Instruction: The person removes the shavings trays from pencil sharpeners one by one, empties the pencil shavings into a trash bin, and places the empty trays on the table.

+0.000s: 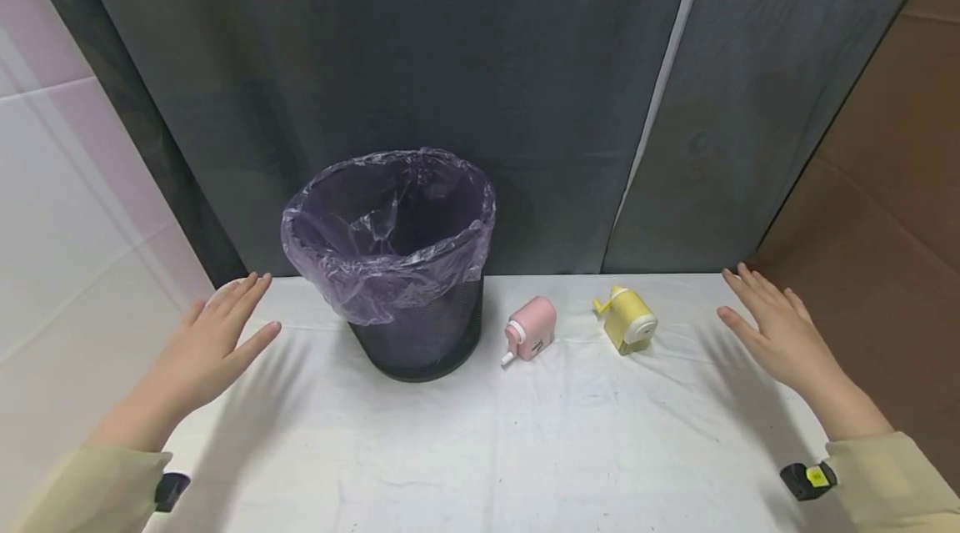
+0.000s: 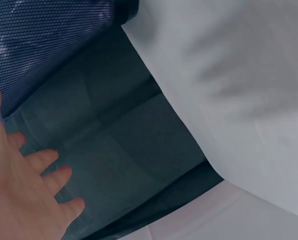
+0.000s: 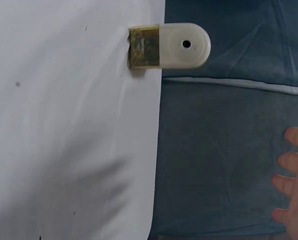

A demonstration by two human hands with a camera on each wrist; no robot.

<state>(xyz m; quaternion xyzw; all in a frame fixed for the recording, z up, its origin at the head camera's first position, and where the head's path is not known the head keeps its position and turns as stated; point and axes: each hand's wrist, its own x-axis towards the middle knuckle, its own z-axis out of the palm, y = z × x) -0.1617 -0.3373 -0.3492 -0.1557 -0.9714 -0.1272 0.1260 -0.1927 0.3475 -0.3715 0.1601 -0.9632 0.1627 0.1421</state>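
My left hand (image 1: 215, 349) is raised over the table's left side, fingers extended and nothing in its grasp. To its right stands a black mesh trash bin (image 1: 427, 337) lined with a translucent purple bag (image 1: 375, 291) folded over the rim. My right hand (image 1: 783, 337) hovers at the far right, likewise bare with fingers straight. Nearest to it is a yellow pencil sharpener (image 1: 628, 319) with a crank, its pale end and clear shavings drawer facing the right wrist view (image 3: 183, 46). Between bin and yellow sharpener sits a pink pencil sharpener (image 1: 534, 326), its crank toward the front left.
A white cloth (image 1: 487, 450) covers the table. Dark grey fabric (image 1: 480, 41) hangs behind it, with a pale seam (image 1: 660, 91) right of the middle. A white and pink panel (image 1: 82, 183) bounds the left side, a brown panel (image 1: 892, 183) the right.
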